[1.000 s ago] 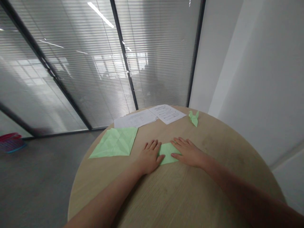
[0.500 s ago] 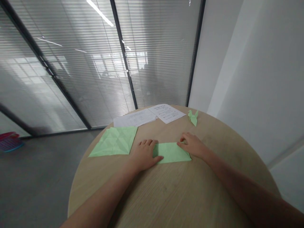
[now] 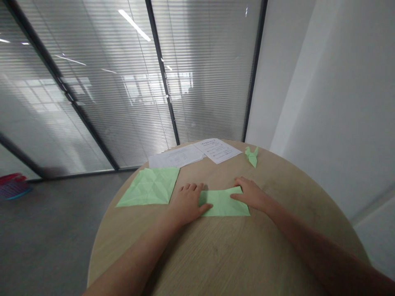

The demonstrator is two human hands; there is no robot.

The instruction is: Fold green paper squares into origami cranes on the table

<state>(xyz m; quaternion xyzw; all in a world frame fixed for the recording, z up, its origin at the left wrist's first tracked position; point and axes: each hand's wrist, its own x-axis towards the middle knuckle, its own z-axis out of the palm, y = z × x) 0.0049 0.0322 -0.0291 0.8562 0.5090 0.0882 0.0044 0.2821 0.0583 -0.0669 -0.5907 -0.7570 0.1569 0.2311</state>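
**Pale-green rectangular paper strip (image 3: pixel 221 204) lies crosswise, spanning the left hand (image 3: pixel 187 206) and the right hand (image 3: pixel 253 195)**

Farthest left, a red-and-blue openwork basket (image 3: pixel 14 187) sits on the grey floor (image 3: pixel 61 222), well apart from the round, light wood-grain table (image 3: pixel 212 259). At the table's left side lies a pale-green, four-sided paper sheet (image 3: pixel 148 188), spread flat and crossed by many creases; its far edge is just beside a group of white printed paper sheets (image 3: pixel 177 156), which lie near the table's far rim.

Right of the creased sheet comes the left hand, palm down and spread flat, its fingers pointing away from the body. It covers the strip's left end, and its thumb reaches rightward onto the paper.

The strip itself lies on the table directly in front of the person — its long axis runs side to side, from one hand to the other, with the near edge facing the body. Neither hand is nearer, since both touch it: the left at its left end, the right at its far right corner.

The right hand is partly curled there — thumb over the paper, forefinger just beyond the far edge. Whether thumb and finger pinch the corner or only rest by it, I cannot tell. The near right corner is uncovered.

Beyond the right hand, close to the far rim, stands a small pale-green folded-paper figure (image 3: pixel 252 157) with pointed tips, well apart from both hands.
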